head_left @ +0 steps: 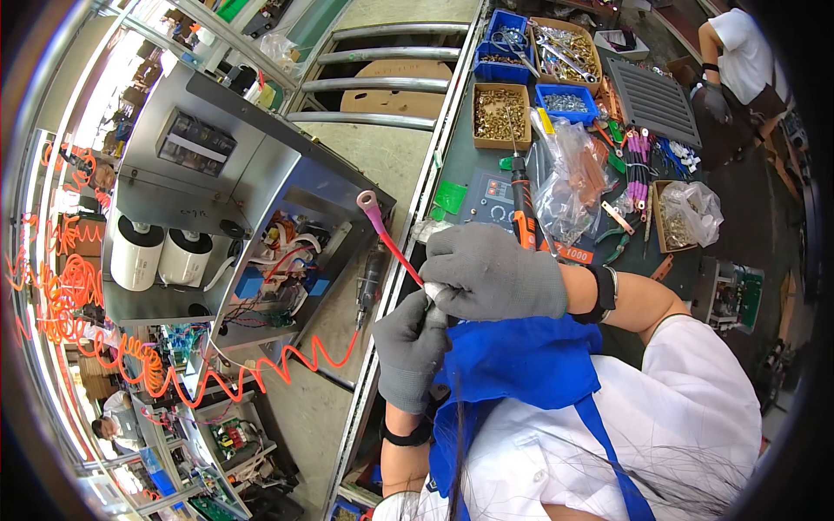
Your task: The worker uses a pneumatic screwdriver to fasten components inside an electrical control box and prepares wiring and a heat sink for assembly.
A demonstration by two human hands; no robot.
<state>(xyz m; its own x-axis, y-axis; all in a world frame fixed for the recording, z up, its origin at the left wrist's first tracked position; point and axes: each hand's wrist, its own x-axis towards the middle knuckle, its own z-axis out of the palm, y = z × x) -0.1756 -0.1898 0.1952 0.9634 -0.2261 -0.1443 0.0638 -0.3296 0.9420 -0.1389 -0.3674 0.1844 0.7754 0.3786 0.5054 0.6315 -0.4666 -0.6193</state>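
A short red cable slants up and left from my fingers. Its free end carries a pink sleeve and a metal ring lug. My right hand, in a grey glove, is closed around the cable's lower end. My left hand, gloved alike, pinches just below, its thumb and fingers meeting the right hand's fingertips. A small whitish piece shows between the two hands; I cannot make out what it is. The cable's other end is hidden by the gloves.
Left stands an open metal cabinet with white cylinders and wiring. An orange coiled hose runs to a power tool. On the bench are an orange-black screwdriver, fastener boxes and purple-sleeved cables. Another person works far right.
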